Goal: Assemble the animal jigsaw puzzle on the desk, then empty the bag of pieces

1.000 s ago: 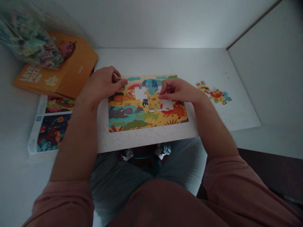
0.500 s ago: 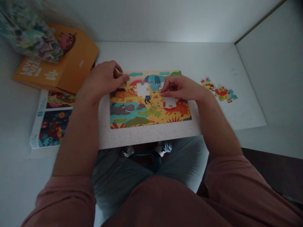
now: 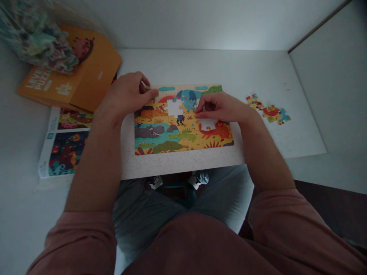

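A jigsaw puzzle (image 3: 156,131) of cartoon animals lies on the white table, with an elephant, a hippo, crocodiles and a lion. White gaps show left of the elephant's body and above the lion. My left hand (image 3: 130,91) rests at the upper left corner, thumb on the puzzle and fingers curved apart from it at the edge. Over the right part, just beside the elephant, my right hand (image 3: 216,107) has thumb and fingertips pinched close together, touching the puzzle. Whatever lies between those fingertips is hidden. A white gap shows partly at the fingertips.
Several loose puzzle pieces (image 3: 271,110) lie on the table (image 3: 304,133) to the right. On the left, an orange puzzle box (image 3: 94,72) carries a clear bag of pieces (image 3: 43,44). Picture sheets (image 3: 64,152) lie below the box. A wall rises behind the table.
The whole view has shifted slightly to the right. Both hands keep the same places on the puzzle, and the gaps look the same.
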{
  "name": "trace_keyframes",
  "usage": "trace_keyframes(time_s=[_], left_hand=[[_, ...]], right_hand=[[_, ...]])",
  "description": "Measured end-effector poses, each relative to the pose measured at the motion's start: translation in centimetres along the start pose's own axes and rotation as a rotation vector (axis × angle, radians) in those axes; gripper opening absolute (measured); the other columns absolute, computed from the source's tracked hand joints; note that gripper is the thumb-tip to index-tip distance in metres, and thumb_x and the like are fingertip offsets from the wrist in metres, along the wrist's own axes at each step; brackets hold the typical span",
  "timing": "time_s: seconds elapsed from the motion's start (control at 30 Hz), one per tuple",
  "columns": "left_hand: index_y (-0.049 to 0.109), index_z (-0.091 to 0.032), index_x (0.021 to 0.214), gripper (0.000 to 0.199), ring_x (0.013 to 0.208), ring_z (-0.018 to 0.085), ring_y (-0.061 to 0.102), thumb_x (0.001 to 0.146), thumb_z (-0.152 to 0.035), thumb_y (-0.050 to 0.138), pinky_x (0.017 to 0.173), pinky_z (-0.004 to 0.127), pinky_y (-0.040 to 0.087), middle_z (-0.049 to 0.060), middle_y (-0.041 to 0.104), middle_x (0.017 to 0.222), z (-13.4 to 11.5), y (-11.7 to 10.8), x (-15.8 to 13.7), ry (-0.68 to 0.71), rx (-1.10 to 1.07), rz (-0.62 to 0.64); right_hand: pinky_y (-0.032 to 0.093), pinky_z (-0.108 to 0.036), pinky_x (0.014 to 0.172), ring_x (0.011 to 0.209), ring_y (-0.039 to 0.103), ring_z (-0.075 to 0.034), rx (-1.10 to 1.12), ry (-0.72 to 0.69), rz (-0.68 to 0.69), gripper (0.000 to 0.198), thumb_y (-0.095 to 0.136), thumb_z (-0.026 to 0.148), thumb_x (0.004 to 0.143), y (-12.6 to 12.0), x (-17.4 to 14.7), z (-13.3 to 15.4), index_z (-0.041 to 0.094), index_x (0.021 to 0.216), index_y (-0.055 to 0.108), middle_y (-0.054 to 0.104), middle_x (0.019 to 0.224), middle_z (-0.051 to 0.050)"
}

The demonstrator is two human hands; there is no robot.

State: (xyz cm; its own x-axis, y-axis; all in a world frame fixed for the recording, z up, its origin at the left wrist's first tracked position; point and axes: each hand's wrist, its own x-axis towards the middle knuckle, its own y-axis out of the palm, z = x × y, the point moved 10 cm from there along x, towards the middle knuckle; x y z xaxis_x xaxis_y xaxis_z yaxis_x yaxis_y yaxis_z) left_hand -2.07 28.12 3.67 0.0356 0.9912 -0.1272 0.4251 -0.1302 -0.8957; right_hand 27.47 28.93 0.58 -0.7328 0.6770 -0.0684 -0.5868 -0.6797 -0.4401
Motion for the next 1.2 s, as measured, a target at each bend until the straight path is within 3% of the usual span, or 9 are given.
trace_keyframes(time_s=[0.23,0.47,0.67,0.8,0.97,1.1,1.2], left_hand=[[0.086,-0.023,0.152,0.053,0.124,0.034,0.079,0.117,-0.062,0.079,0.115,0.050,0.063,0.016,0.091,0.139,0.2,0.0,0.1,-0.006,-0.003,-0.004],[0.085,-0.020,0.155,0.057,0.121,0.032,0.079,0.118,-0.062,0.078,0.114,0.048,0.063,0.016,0.092,0.140,0.2,0.0,0.0,0.004,0.004,0.000],[0.086,-0.018,0.154,0.053,0.125,0.034,0.083,0.118,-0.056,0.078,0.117,0.049,0.065,0.018,0.092,0.139,0.2,0.1,0.2,0.002,0.025,-0.021],[0.086,-0.018,0.153,0.049,0.130,0.033,0.083,0.118,-0.052,0.082,0.123,0.046,0.063,0.017,0.093,0.138,0.3,0.2,0.3,-0.003,0.003,-0.026],[0.087,-0.020,0.151,0.047,0.121,0.031,0.083,0.119,-0.054,0.082,0.116,0.046,0.064,0.016,0.093,0.137,0.3,0.1,0.3,0.002,0.015,-0.039],[0.086,-0.014,0.154,0.051,0.120,0.031,0.083,0.121,-0.052,0.081,0.112,0.045,0.064,0.019,0.093,0.137,0.2,0.2,0.2,0.019,0.017,-0.034],[0.085,-0.013,0.158,0.054,0.126,0.032,0.083,0.123,-0.053,0.079,0.117,0.047,0.063,0.020,0.092,0.141,0.3,0.3,0.2,0.005,0.016,-0.013]], right_hand=[[0.041,-0.037,0.067,0.074,0.058,-0.020,-0.148,-0.071,-0.027,0.042,0.113,0.061,0.094,-0.4,0.2,0.7,0.028,0.098,0.088,0.070,0.078,0.002],[0.049,-0.040,0.076,0.080,0.062,-0.022,-0.188,-0.153,-0.021,0.036,0.111,0.058,0.099,-0.2,0.3,1.0,0.030,0.119,0.099,0.078,0.097,-0.003],[0.054,-0.041,0.084,0.089,0.069,-0.026,-0.315,-0.213,0.050,0.042,0.100,0.065,0.110,0.5,0.1,1.6,0.031,0.135,0.102,0.085,0.106,-0.007],[0.055,-0.043,0.087,0.090,0.070,-0.026,-0.363,-0.217,0.067,0.043,0.095,0.066,0.114,0.4,0.1,1.4,0.032,0.139,0.103,0.088,0.111,-0.008],[0.056,-0.044,0.090,0.094,0.072,-0.028,-0.413,-0.212,0.074,0.046,0.091,0.070,0.116,0.4,-0.1,1.5,0.034,0.141,0.104,0.086,0.109,-0.008],[0.054,-0.044,0.093,0.099,0.073,-0.030,-0.470,-0.225,0.030,0.048,0.092,0.072,0.115,0.6,-0.3,2.2,0.032,0.140,0.104,0.085,0.108,-0.008],[0.053,-0.043,0.093,0.101,0.073,-0.031,-0.509,-0.239,-0.034,0.050,0.096,0.071,0.110,0.5,-0.4,2.7,0.030,0.139,0.101,0.085,0.110,-0.008]])
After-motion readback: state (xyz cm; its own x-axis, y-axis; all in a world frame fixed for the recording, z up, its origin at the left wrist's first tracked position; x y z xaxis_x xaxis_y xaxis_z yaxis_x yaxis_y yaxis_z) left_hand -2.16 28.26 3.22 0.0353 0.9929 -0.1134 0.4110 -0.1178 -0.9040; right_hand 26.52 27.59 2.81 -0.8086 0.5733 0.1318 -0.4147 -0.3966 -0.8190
